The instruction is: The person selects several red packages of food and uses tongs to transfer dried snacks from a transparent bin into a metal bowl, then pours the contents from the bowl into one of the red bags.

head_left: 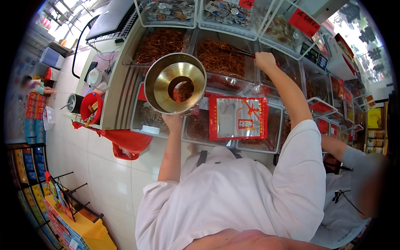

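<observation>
My left hand (174, 121) is closed on a wide metal funnel (163, 86), gripping it from below at its near side. The funnel is held up over the front bins, and reddish-brown bits show through its round hole. With my right hand (266, 61) I grip thin metal tongs (243, 51) with a reddish handle. Their tips reach into a bin of shredded reddish-brown dried food (218, 58); whether they pinch any cannot be made out. Between my arms, a red-edged pouch (227, 118) with a clear window lies on the front bins.
Another bin of dried strips (160, 45) stands behind the funnel. White baskets of small packets (166, 11) line the back. At left are a laptop (111, 18) and a red bucket (91, 107). Close on my right stands another person (343, 200). A digital scale (315, 56) sits back right.
</observation>
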Action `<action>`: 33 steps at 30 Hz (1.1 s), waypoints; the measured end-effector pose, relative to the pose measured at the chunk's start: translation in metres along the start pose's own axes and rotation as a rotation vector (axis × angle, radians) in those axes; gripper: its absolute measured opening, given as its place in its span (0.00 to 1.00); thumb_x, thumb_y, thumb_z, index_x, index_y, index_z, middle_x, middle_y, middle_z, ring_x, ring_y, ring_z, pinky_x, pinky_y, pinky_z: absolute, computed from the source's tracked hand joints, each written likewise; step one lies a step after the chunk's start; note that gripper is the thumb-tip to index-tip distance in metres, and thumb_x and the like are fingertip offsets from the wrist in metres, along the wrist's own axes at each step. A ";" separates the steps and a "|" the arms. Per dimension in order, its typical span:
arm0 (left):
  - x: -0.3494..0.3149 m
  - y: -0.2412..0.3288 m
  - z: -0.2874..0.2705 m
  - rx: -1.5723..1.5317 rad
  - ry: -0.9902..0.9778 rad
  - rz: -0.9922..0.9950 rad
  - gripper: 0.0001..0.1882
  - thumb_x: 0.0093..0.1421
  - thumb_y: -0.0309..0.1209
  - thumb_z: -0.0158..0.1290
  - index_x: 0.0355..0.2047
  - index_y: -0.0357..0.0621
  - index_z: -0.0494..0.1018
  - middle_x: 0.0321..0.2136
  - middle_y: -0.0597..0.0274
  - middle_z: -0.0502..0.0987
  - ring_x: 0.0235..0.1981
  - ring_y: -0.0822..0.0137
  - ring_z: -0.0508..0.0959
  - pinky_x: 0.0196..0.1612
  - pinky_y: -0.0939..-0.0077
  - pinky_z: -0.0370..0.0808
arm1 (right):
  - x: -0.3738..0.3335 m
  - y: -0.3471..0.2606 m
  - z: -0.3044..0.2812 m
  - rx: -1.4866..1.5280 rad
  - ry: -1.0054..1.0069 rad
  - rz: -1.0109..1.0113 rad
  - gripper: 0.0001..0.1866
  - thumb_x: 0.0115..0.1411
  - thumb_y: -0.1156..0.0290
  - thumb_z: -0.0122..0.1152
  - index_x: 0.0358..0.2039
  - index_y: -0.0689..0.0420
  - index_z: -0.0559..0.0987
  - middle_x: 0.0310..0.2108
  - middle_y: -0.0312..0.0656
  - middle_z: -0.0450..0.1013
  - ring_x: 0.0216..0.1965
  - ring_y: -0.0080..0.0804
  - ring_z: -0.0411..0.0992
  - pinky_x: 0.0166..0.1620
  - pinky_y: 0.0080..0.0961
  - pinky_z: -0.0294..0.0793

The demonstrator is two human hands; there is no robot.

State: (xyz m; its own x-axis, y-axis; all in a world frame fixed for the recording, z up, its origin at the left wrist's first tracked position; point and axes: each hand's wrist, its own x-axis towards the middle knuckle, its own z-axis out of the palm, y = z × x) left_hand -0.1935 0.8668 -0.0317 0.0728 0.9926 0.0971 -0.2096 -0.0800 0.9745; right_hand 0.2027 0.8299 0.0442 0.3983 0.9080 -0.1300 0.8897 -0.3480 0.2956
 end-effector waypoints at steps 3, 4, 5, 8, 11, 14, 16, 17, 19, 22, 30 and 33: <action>-0.005 0.021 0.004 -0.003 -0.007 -0.141 0.14 0.46 0.20 0.51 0.36 0.31 0.67 0.35 0.58 0.72 0.35 0.70 0.71 0.40 0.79 0.67 | -0.007 0.008 -0.010 -0.066 -0.012 -0.042 0.09 0.48 0.70 0.48 0.29 0.60 0.72 0.24 0.48 0.72 0.28 0.42 0.72 0.31 0.35 0.70; -0.006 0.021 0.002 -0.014 -0.016 -0.133 0.14 0.47 0.20 0.51 0.36 0.31 0.67 0.35 0.59 0.72 0.35 0.70 0.71 0.40 0.79 0.67 | -0.009 0.009 -0.017 -0.090 0.001 -0.066 0.09 0.48 0.70 0.49 0.29 0.60 0.72 0.24 0.48 0.72 0.28 0.42 0.72 0.31 0.36 0.70; -0.006 0.020 0.001 -0.024 -0.024 -0.124 0.13 0.47 0.20 0.51 0.36 0.31 0.68 0.35 0.59 0.72 0.35 0.70 0.71 0.40 0.79 0.67 | -0.010 0.012 -0.022 -0.114 0.015 -0.091 0.09 0.48 0.70 0.49 0.29 0.60 0.72 0.24 0.48 0.72 0.28 0.42 0.72 0.31 0.36 0.70; -0.005 0.015 0.002 -0.055 -0.022 -0.078 0.13 0.47 0.20 0.51 0.35 0.31 0.68 0.34 0.59 0.72 0.34 0.70 0.72 0.39 0.79 0.67 | -0.012 0.034 -0.025 -0.148 0.068 -0.122 0.08 0.48 0.71 0.49 0.28 0.60 0.71 0.23 0.47 0.72 0.27 0.42 0.72 0.30 0.37 0.69; -0.004 0.005 -0.002 -0.056 -0.019 -0.011 0.12 0.46 0.20 0.52 0.34 0.32 0.69 0.34 0.60 0.72 0.34 0.71 0.72 0.39 0.80 0.68 | -0.020 0.042 -0.046 -0.126 0.050 -0.128 0.08 0.48 0.70 0.50 0.27 0.59 0.71 0.23 0.46 0.72 0.27 0.43 0.71 0.31 0.37 0.69; 0.000 -0.004 -0.004 -0.088 -0.011 0.019 0.13 0.45 0.20 0.53 0.34 0.32 0.69 0.33 0.61 0.73 0.33 0.73 0.72 0.37 0.81 0.69 | -0.030 0.046 -0.058 -0.215 0.047 -0.204 0.09 0.48 0.68 0.52 0.29 0.60 0.70 0.25 0.46 0.72 0.29 0.43 0.71 0.31 0.36 0.69; 0.001 -0.008 -0.004 -0.097 -0.005 0.019 0.15 0.45 0.20 0.54 0.35 0.32 0.69 0.33 0.62 0.73 0.33 0.74 0.73 0.37 0.82 0.69 | -0.038 0.042 -0.073 -0.190 -0.024 -0.129 0.11 0.48 0.67 0.53 0.30 0.60 0.70 0.27 0.47 0.72 0.30 0.43 0.71 0.32 0.36 0.69; 0.001 -0.008 -0.005 -0.090 0.000 0.020 0.15 0.45 0.20 0.54 0.36 0.33 0.69 0.33 0.62 0.73 0.33 0.74 0.73 0.37 0.82 0.69 | -0.040 0.037 -0.077 -0.176 -0.057 -0.093 0.12 0.48 0.66 0.54 0.30 0.60 0.70 0.27 0.47 0.72 0.30 0.43 0.71 0.32 0.37 0.69; 0.002 -0.004 -0.001 -0.107 0.013 0.007 0.15 0.45 0.20 0.54 0.36 0.33 0.68 0.33 0.62 0.73 0.33 0.74 0.72 0.37 0.82 0.69 | -0.044 0.033 -0.075 -0.126 -0.016 -0.059 0.14 0.49 0.63 0.54 0.31 0.59 0.70 0.28 0.48 0.72 0.31 0.44 0.71 0.33 0.37 0.69; 0.005 0.000 0.003 -0.146 0.033 -0.007 0.15 0.45 0.20 0.54 0.36 0.33 0.68 0.34 0.61 0.73 0.33 0.74 0.72 0.37 0.82 0.69 | -0.046 0.014 -0.067 -0.106 -0.089 0.041 0.21 0.49 0.57 0.54 0.37 0.61 0.66 0.31 0.50 0.71 0.34 0.45 0.71 0.35 0.37 0.69; 0.009 -0.004 0.001 -0.016 -0.023 -0.005 0.17 0.44 0.21 0.54 0.38 0.32 0.68 0.35 0.61 0.72 0.34 0.71 0.72 0.39 0.80 0.67 | -0.031 -0.014 -0.046 -0.040 -0.218 0.203 0.21 0.52 0.65 0.48 0.41 0.70 0.65 0.34 0.53 0.70 0.34 0.42 0.72 0.34 0.33 0.72; 0.010 -0.007 0.002 0.067 -0.028 0.072 0.19 0.44 0.22 0.55 0.39 0.33 0.67 0.37 0.59 0.71 0.37 0.69 0.71 0.42 0.79 0.66 | -0.022 -0.003 -0.036 -0.159 -0.146 0.139 0.22 0.51 0.69 0.45 0.44 0.70 0.64 0.32 0.52 0.71 0.32 0.42 0.73 0.32 0.33 0.72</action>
State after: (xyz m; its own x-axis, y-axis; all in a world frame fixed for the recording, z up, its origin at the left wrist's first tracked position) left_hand -0.1893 0.8772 -0.0367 0.0872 0.9812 0.1723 -0.1495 -0.1581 0.9760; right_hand 0.1836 0.8195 0.0799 0.5523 0.8068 -0.2097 0.7825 -0.4150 0.4642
